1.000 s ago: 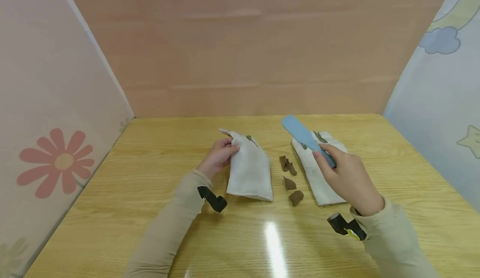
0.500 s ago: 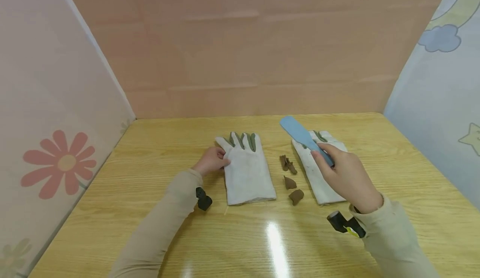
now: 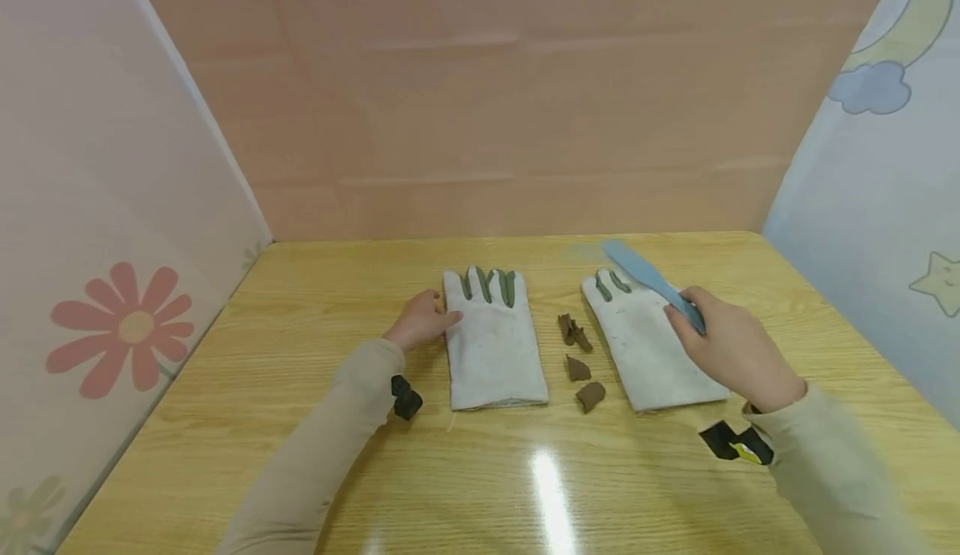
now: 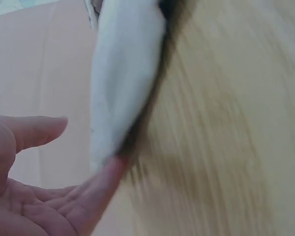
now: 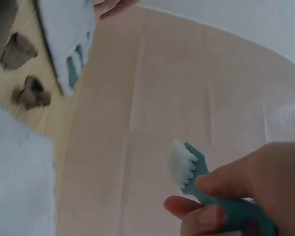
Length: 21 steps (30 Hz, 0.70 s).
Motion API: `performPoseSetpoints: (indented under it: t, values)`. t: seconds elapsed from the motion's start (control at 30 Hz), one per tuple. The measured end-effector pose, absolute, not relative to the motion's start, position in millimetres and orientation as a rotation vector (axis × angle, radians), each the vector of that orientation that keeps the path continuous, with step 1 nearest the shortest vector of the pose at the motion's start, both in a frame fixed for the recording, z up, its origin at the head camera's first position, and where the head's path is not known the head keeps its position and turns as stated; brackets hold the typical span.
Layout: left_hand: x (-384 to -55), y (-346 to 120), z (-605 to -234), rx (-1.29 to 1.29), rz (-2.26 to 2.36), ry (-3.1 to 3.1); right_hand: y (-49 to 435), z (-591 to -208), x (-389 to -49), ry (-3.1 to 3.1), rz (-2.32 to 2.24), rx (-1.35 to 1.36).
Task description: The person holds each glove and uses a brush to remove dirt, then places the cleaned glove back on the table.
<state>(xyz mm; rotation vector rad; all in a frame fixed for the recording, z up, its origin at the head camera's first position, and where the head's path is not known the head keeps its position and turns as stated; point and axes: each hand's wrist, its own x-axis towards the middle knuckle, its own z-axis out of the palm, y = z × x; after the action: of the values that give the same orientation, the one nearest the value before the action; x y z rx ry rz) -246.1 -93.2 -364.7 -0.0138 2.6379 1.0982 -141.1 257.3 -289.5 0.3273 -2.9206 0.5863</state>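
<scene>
A white work glove point(image 3: 495, 355) with green between its fingers lies flat at the middle of the table. My left hand point(image 3: 422, 320) is at its left edge; in the left wrist view the thumb point(image 4: 42, 132) stands apart and an outstretched fingertip meets the glove's edge point(image 4: 123, 73). A second white glove point(image 3: 656, 351) lies to the right. Above it my right hand point(image 3: 738, 351) grips the handle of a blue brush point(image 3: 647, 272). The brush's white bristles point(image 5: 181, 164) show in the right wrist view.
Brown curled scraps point(image 3: 574, 332) and two brown flat pieces point(image 3: 577, 367) lie in a column between the gloves on the wooden table point(image 3: 337, 288). A plain backdrop point(image 3: 480, 122) rises behind the table, with patterned panels at both sides.
The left glove has gone from lifted and folded over to flat, and my left fingers have let go of it. My right hand has moved right with the brush, uncovering more of the right glove.
</scene>
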Motion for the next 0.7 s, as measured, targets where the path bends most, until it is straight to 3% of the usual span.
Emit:
performPoseSetpoints:
  t: [0.37, 0.7]
  values:
    - [-223, -94, -358, 0.128, 1.154, 2.59, 356, -332, -159, -3.241, 0.593, 0.04]
    - [-208, -96, -358, 0.239, 1.121, 2.529, 388, -354, -170, -3.324, 0.696, 0.0]
